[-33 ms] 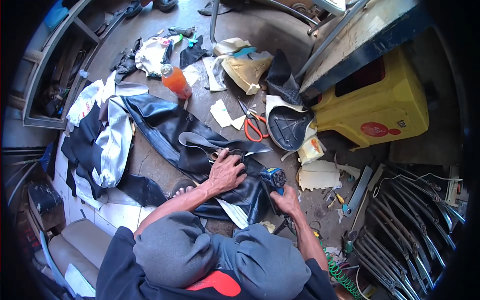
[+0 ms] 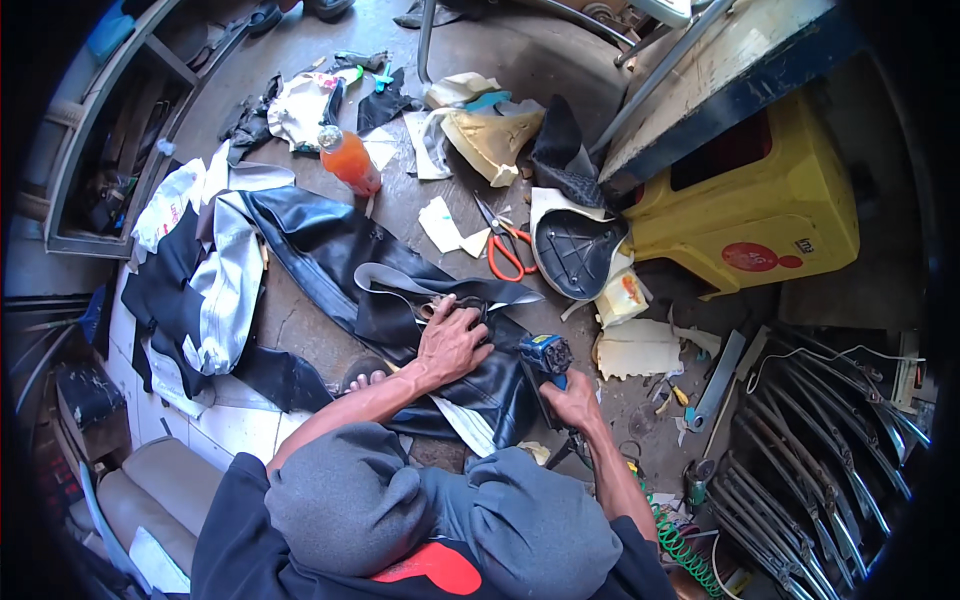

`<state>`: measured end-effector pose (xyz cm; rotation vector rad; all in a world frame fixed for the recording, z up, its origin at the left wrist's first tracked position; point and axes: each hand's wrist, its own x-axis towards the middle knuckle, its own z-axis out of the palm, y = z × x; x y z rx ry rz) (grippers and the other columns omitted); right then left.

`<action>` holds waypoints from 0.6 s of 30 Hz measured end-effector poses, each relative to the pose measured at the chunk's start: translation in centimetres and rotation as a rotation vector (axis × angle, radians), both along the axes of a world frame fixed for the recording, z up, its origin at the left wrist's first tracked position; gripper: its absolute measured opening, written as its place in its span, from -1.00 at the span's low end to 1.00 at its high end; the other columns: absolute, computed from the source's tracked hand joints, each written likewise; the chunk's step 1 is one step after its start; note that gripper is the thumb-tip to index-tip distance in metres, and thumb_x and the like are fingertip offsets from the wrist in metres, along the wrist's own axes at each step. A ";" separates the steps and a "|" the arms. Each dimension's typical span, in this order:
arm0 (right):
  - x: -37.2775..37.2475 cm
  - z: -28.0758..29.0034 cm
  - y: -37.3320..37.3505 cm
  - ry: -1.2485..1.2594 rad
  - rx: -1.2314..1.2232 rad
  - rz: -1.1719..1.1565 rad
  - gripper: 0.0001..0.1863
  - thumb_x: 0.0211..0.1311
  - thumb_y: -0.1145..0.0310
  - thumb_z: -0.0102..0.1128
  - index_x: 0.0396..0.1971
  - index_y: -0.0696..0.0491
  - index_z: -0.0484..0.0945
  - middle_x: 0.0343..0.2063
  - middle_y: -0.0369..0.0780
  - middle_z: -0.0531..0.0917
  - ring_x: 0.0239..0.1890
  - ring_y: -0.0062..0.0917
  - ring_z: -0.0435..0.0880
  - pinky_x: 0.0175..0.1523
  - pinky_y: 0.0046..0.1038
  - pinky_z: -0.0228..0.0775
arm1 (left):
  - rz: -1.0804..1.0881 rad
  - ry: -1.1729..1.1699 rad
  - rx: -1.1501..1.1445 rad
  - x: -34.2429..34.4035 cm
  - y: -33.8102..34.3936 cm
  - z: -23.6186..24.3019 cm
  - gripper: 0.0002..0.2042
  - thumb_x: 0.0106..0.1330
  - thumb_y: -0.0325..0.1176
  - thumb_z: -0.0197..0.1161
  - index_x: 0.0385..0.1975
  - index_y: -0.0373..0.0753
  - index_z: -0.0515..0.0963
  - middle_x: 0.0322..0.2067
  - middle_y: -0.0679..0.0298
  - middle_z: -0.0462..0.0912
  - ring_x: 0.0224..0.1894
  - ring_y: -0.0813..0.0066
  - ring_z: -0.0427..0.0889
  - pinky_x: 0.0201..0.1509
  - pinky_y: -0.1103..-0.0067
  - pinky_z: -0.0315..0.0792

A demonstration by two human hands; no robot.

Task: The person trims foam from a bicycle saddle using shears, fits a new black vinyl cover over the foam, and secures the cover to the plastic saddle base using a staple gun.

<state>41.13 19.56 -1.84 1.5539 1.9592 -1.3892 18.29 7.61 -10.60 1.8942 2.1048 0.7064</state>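
My left hand [image 2: 455,345] presses down on a black vinyl cover [image 2: 400,260] with a pale grey underside, fingers bent over its folded edge. What lies under the fingertips is mostly hidden. My right hand [image 2: 572,400] is wrapped round the handle of a blue and black staple gun [image 2: 543,352], just right of the vinyl. The gun's nose is hard to make out against the dark sheet. Part of my bare foot [image 2: 368,380] shows beside my left forearm.
Ahead lie orange-handled scissors [image 2: 510,255], a black seat base [image 2: 580,245] and foam scraps [image 2: 490,140]. An orange drink bottle [image 2: 350,160] stands beyond the vinyl. At right are a yellow plastic stool [image 2: 760,220], metal frames [image 2: 800,460] and a green coiled hose [image 2: 685,550].
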 end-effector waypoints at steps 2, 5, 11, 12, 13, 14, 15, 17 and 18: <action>0.3 -0.4 0.3 -0.014 -0.017 0.022 -0.55 0.00 0.14 0.25 -0.29 0.26 0.63 -0.50 0.01 0.69 -0.38 -0.23 0.71 -0.18 -0.22 0.49 | -0.003 0.000 -0.020 0.3 0.3 -0.7 -0.81 0.16 -0.13 0.35 -0.37 -0.07 0.65 -0.18 0.30 0.59 -0.02 0.40 0.58 0.45 0.24 0.00; -0.1 -0.7 0.5 0.009 0.003 0.074 -0.56 -0.01 0.15 0.25 -0.30 0.26 0.63 -0.48 0.05 0.69 -0.36 -0.16 0.72 -0.16 -0.20 0.49 | 0.012 0.013 -0.012 0.4 0.7 -0.6 -0.86 0.18 -0.20 0.34 -0.45 -0.10 0.64 -0.28 0.35 0.59 -0.11 0.44 0.59 0.41 0.25 0.05; -1.8 -1.1 1.8 0.017 0.027 0.225 -0.54 -0.03 0.13 0.27 -0.31 0.27 0.63 -0.42 0.15 0.68 -0.27 0.00 0.71 -0.13 -0.14 0.49 | -0.027 -0.050 -0.045 0.0 1.1 -0.7 -0.91 0.21 -0.31 0.29 -0.44 -0.16 0.61 -0.30 0.31 0.55 -0.20 0.41 0.59 0.33 0.28 0.13; -1.9 -1.4 2.0 0.028 0.024 0.252 -0.53 -0.03 0.12 0.28 -0.30 0.27 0.63 -0.41 0.16 0.68 -0.26 0.02 0.71 -0.13 -0.13 0.49 | -0.038 -0.039 -0.062 0.0 1.2 -0.7 -0.91 0.21 -0.31 0.28 -0.41 -0.16 0.61 -0.30 0.31 0.54 -0.20 0.41 0.59 0.32 0.29 0.13; -2.4 -1.2 2.2 0.029 0.022 0.254 -0.53 -0.03 0.12 0.28 -0.30 0.27 0.63 -0.41 0.16 0.68 -0.26 0.02 0.71 -0.13 -0.13 0.49 | -0.047 -0.026 -0.081 -0.1 1.2 -0.8 -0.91 0.22 -0.32 0.27 -0.39 -0.17 0.61 -0.29 0.31 0.54 -0.20 0.41 0.59 0.32 0.29 0.13; -3.0 -0.8 2.3 0.027 0.006 0.268 -0.53 -0.03 0.12 0.28 -0.30 0.27 0.63 -0.41 0.16 0.68 -0.25 0.02 0.71 -0.12 -0.13 0.50 | -0.046 -0.026 -0.083 -0.2 1.2 -1.0 -0.91 0.22 -0.32 0.27 -0.39 -0.17 0.61 -0.29 0.31 0.54 -0.20 0.41 0.59 0.32 0.29 0.13; -3.5 -0.7 2.4 0.025 -0.009 0.282 -0.52 -0.03 0.11 0.28 -0.30 0.27 0.63 -0.41 0.17 0.68 -0.25 0.03 0.71 -0.12 -0.13 0.50 | -0.048 0.001 -0.088 -0.3 1.1 -1.0 -0.91 0.23 -0.32 0.26 -0.38 -0.17 0.60 -0.30 0.30 0.54 -0.20 0.41 0.60 0.32 0.30 0.14; -3.9 -0.9 2.6 0.019 -0.006 0.288 -0.52 -0.03 0.11 0.28 -0.30 0.27 0.63 -0.42 0.16 0.68 -0.25 0.03 0.71 -0.11 -0.12 0.50 | -0.050 0.020 -0.094 -0.3 1.0 -1.0 -0.91 0.24 -0.32 0.26 -0.37 -0.17 0.60 -0.30 0.30 0.53 -0.20 0.41 0.60 0.32 0.30 0.14; -4.1 -1.0 2.6 0.016 -0.001 0.295 -0.52 -0.03 0.11 0.28 -0.30 0.27 0.63 -0.42 0.16 0.68 -0.25 0.04 0.70 -0.11 -0.12 0.50 | -0.058 0.026 -0.101 -0.4 1.0 -1.0 -0.91 0.24 -0.32 0.25 -0.37 -0.17 0.59 -0.31 0.29 0.52 -0.20 0.41 0.60 0.32 0.31 0.14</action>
